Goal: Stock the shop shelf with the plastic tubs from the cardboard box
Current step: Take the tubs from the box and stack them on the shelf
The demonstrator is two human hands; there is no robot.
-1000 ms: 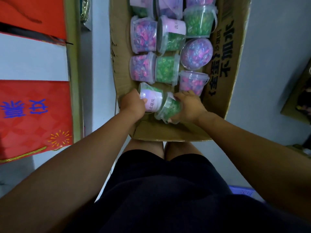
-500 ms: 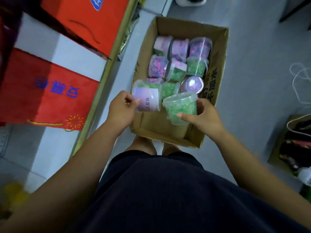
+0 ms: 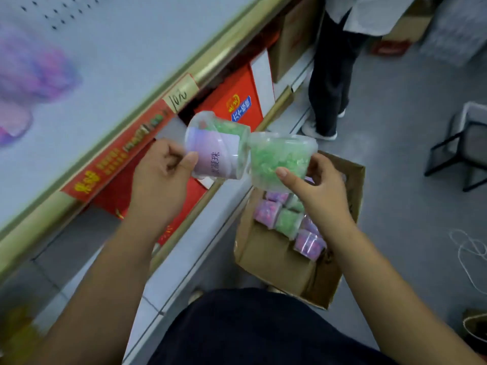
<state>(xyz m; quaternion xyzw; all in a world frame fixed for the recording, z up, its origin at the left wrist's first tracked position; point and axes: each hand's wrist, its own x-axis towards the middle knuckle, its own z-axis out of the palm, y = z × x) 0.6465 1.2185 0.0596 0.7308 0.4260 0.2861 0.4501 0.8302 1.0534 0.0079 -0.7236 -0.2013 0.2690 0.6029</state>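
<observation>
My left hand [image 3: 160, 172] grips a clear tub with a lilac label [image 3: 213, 151], tilted on its side, green beads showing at its far end. My right hand [image 3: 316, 188] holds a second clear tub of green beads [image 3: 279, 159] upright, its rim touching the first tub. Both are raised above the open cardboard box [image 3: 274, 264] on the floor, which holds several more tubs of pink, purple and green beads [image 3: 287, 219]. The white shop shelf [image 3: 110, 61] with a gold front edge runs along the upper left. A blurred pink and purple tub [image 3: 31, 75] stands on it.
Red boxes [image 3: 232, 101] fill the shelf level below. Another person's dark trouser legs [image 3: 329, 75] stand on the grey floor beyond the box. A black metal stool [image 3: 463, 146] is at the right. A white cord [image 3: 471, 254] lies on the floor.
Both hands have lifted the two tubs out of the box and up toward the shelf. The view has swung up and left, so the shelf top now shows.
</observation>
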